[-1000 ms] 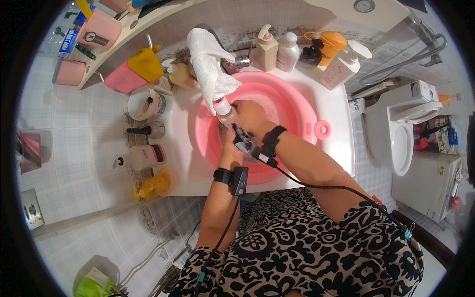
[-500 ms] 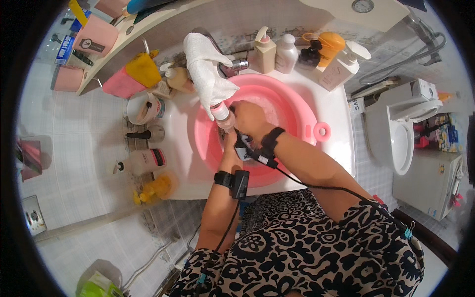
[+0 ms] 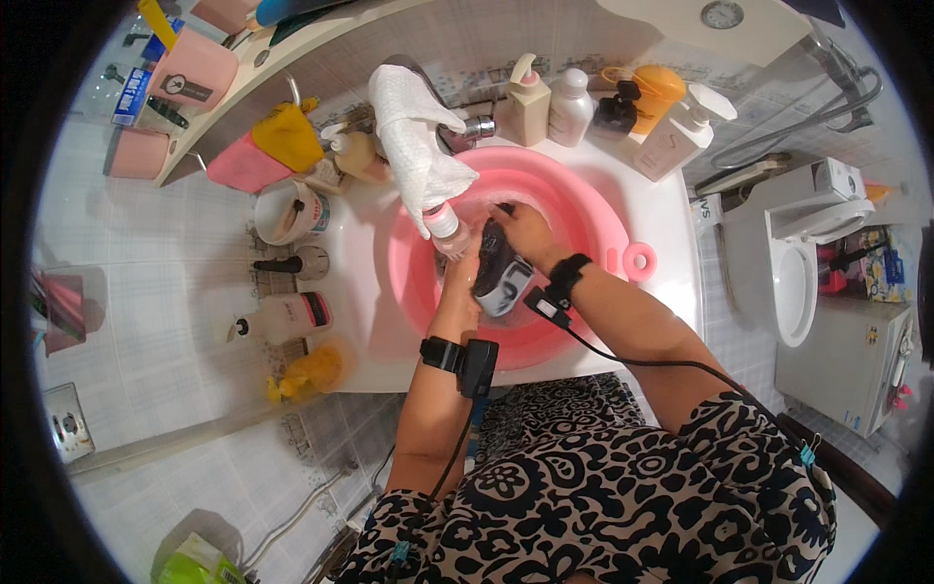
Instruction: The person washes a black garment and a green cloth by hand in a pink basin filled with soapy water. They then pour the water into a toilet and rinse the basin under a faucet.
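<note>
Over the pink basin [image 3: 605,229], I hold a dark shoe-shaped item [image 3: 503,268], black at one end and pale grey with dark marks at the other. My left hand [image 3: 465,263] grips its left side, its fingers partly hidden by the item and a clear nozzle [image 3: 446,230]. Close to the item's far end, my right hand [image 3: 528,237] is closed, a small black piece showing at its fingertips; what that is I cannot make out. Cloudy, foamy water shows inside the basin. The nozzle hangs from the tap under a white cloth [image 3: 413,127], right above my left hand.
Several bottles line the sink's back edge, among them a pump bottle [image 3: 528,102] and a white bottle [image 3: 570,109]. Along the left stand a white tub [image 3: 282,216] and a pink-labelled bottle [image 3: 292,318]. Black cables [image 3: 642,367] run from my wrists. A toilet [image 3: 796,282] is at right.
The dark item has come out from between my forearms and turned its pale end toward me. My right hand has shifted right, away from the left wrist. The view has shifted slightly.
</note>
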### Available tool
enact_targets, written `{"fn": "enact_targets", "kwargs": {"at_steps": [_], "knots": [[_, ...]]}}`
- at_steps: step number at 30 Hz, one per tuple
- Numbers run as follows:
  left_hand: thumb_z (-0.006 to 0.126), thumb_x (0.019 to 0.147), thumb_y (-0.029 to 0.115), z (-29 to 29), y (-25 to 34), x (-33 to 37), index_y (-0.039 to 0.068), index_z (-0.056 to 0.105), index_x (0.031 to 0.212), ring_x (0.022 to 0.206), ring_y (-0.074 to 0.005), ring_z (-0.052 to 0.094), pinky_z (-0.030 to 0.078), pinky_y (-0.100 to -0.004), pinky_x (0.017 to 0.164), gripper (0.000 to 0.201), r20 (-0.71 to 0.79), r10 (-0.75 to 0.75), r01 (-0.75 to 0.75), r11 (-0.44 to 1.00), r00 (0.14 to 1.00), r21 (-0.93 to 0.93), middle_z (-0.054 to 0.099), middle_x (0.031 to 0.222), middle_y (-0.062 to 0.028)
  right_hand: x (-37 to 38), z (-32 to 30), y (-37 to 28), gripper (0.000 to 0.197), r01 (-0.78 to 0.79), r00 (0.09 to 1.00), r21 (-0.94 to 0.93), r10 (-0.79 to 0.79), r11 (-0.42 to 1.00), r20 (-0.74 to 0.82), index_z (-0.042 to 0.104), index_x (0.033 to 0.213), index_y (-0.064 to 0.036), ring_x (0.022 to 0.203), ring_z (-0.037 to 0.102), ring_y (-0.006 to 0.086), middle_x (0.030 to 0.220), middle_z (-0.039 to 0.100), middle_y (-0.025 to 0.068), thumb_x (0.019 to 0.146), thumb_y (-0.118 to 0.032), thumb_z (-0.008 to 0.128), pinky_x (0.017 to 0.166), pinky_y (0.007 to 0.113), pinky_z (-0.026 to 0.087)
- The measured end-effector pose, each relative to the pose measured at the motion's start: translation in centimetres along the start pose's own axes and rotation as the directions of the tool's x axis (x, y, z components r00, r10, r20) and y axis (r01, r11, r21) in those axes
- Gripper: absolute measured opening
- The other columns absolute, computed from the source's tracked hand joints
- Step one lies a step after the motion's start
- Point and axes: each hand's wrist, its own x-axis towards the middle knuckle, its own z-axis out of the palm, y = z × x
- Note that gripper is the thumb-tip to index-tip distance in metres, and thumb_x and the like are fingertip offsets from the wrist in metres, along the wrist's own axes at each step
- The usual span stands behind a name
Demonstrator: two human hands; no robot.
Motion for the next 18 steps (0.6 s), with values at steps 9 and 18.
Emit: {"fn": "enact_targets", "kwargs": {"at_steps": [9, 18], "knots": [[0.054, 0.086, 0.022, -2.3, 5.2, -4.0, 0.002, 0.059, 0.107, 0.096, -0.0213, 0.060, 0.048, -0.0345, 0.085, 0.030, 0.005, 0.060, -0.056, 0.958, 0.998, -0.280, 0.062, 0.107, -0.0081, -2.6, 1.0, 4.0, 0.039, -0.527, 0.809, 0.842, 0.373, 0.114, 0.455, 0.058, 0.107, -0.0047, 0.092, 0.059, 0.0244, 0.103, 0.063, 0.0102, 0.093, -0.038, 0.042, 0.086, 0.039, 0.046], [0.060, 0.081, 0.021, -6.9, 4.5, -4.1, 0.004, 0.063, 0.100, 0.087, -0.0221, 0.063, 0.051, -0.0340, 0.080, 0.026, -0.140, 0.094, -0.138, 0.927, 0.986, -0.348, 0.065, 0.100, -0.0084, -1.8, 0.4, 4.6, 0.058, -0.501, 0.749, 0.829, 0.603, 0.247, 0.273, 0.057, 0.108, -0.0032, 0.095, 0.057, 0.0286, 0.108, 0.062, 0.0117, 0.090, -0.054, 0.036, 0.089, 0.042, 0.043]]}}
